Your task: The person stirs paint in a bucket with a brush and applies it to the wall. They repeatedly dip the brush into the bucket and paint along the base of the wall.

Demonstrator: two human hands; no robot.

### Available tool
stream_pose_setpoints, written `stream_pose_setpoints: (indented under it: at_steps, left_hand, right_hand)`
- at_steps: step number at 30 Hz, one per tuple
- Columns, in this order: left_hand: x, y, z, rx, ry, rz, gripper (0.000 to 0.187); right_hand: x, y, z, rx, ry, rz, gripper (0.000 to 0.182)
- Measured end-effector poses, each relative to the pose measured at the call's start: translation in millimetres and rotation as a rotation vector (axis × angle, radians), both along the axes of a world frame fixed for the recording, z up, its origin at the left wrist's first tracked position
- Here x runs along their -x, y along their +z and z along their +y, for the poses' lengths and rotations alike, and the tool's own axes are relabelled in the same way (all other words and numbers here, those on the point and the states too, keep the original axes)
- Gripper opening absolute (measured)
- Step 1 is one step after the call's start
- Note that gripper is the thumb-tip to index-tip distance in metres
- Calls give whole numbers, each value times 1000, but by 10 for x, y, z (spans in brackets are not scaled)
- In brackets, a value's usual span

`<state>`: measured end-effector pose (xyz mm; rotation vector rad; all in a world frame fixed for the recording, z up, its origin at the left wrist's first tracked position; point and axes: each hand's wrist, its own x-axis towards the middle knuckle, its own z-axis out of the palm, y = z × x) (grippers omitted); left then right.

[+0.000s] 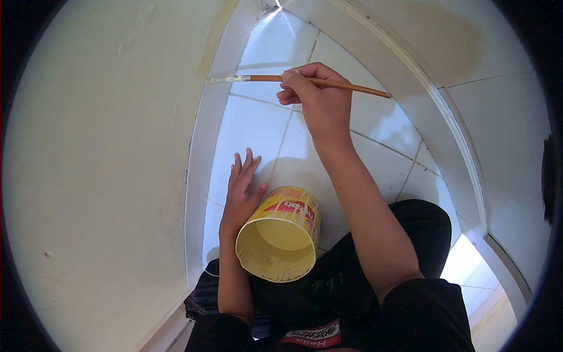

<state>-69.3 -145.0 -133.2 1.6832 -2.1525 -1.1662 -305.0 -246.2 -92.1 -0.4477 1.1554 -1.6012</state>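
Note:
My right hand (319, 97) is closed around the brown wooden handle of a thin paintbrush (267, 78). The brush lies nearly level, and its pale, paint-coated tip meets the wall just above the top edge of the white baseboard (202, 135). Fingers spread, my left hand (242, 188) rests on the tiled floor near that baseboard, its thumb beside the bucket. A yellow paint bucket (302, 202) with a red label and drips down its side tilts toward me by my left forearm. Pale yellow paint shows inside it.
The cream wall (111, 158) fills the left side, with a darker yellow strip near its upper edge. White floor tiles (252, 126) run between it and a tiled wall (492, 129) on the right. My bent knee (425, 229) in black trousers is close to the bucket.

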Motion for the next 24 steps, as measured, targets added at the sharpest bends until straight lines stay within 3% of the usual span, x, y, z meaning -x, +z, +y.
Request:
stream_pose_setpoints:
  at_steps: [24]
  left_hand:
    - [6,-14,4,-10,-20,-18,57]
  right_hand:
    - [4,-28,-2,30,-7,38,12]
